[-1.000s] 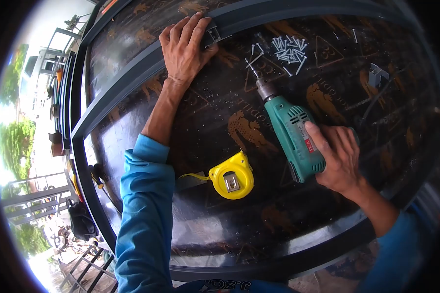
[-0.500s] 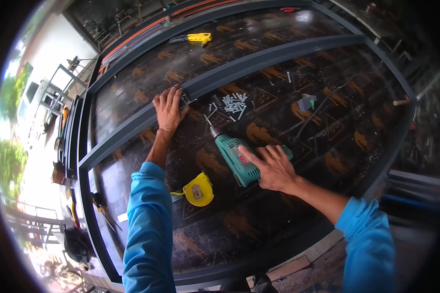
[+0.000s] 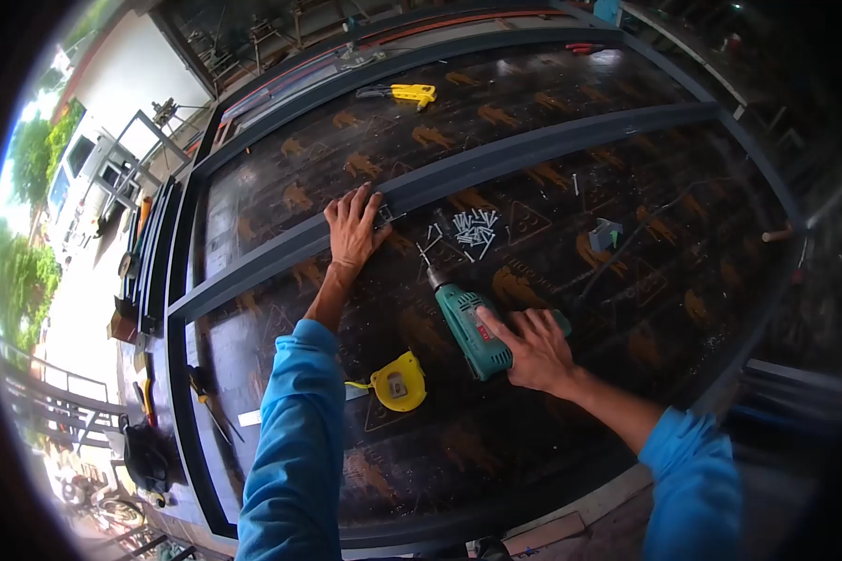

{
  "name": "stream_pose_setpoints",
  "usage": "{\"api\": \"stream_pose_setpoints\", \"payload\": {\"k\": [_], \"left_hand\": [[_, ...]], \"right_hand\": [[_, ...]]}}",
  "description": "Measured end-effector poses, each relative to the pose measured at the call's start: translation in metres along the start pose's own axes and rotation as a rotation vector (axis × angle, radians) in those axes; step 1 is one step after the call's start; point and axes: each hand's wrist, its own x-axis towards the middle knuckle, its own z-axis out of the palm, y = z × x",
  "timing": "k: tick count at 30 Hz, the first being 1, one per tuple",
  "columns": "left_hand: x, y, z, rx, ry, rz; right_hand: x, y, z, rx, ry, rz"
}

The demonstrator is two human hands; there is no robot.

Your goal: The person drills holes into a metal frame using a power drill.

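My left hand (image 3: pixel 353 229) rests on the dark grey metal bar (image 3: pixel 458 166) that crosses the frame, its fingers spread over the bar. Beside its thumb a small metal piece (image 3: pixel 384 217) sits against the bar. My right hand (image 3: pixel 533 351) is wrapped round the green drill (image 3: pixel 468 327), which lies on its side on the dark board with its bit pointing toward the bar. A pile of silver screws (image 3: pixel 475 230) lies just beyond the bit. Between my forearms is a yellow tape measure (image 3: pixel 399 383).
Yellow-handled pliers (image 3: pixel 412 93) lie beyond the bar, with a red tool (image 3: pixel 585 48) farther right. A small grey piece (image 3: pixel 605 235) is right of the screws. A screwdriver (image 3: pixel 213 407) lies near the frame's left edge.
The whole view has shifted, so the bench and both hands appear a little farther right and lower. Neither hand has visibly changed its hold.
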Motion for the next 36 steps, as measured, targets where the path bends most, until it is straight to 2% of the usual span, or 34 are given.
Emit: {"api": "stream_pose_setpoints", "payload": {"k": [1,8,13,18,24,30,36], "left_hand": [[0.0,0.0,0.0,-0.004,0.009,0.005],[-0.003,-0.005,0.005,0.027,-0.039,-0.01],[-0.005,-0.007,0.01,0.044,-0.039,-0.024],[-0.005,-0.007,0.012,-0.023,-0.043,-0.02],[-0.008,-0.009,0.013,0.049,-0.049,-0.061],[-0.002,-0.004,0.003,0.01,0.024,0.013],[-0.003,-0.003,0.007,0.028,-0.037,-0.054]], "right_hand": [[0.001,0.002,0.003,0.0,0.01,-0.045],[0.0,0.001,0.006,0.013,0.003,-0.016],[0.003,0.0,0.009,0.028,-0.096,0.017],[0.0,0.0,0.007,0.015,-0.077,0.027],[0.0,0.0,0.011,0.01,-0.069,-0.003],[0.003,0.0,0.002,0.009,-0.061,-0.061],[0.001,0.0,0.003,-0.018,-0.048,-0.027]]}}
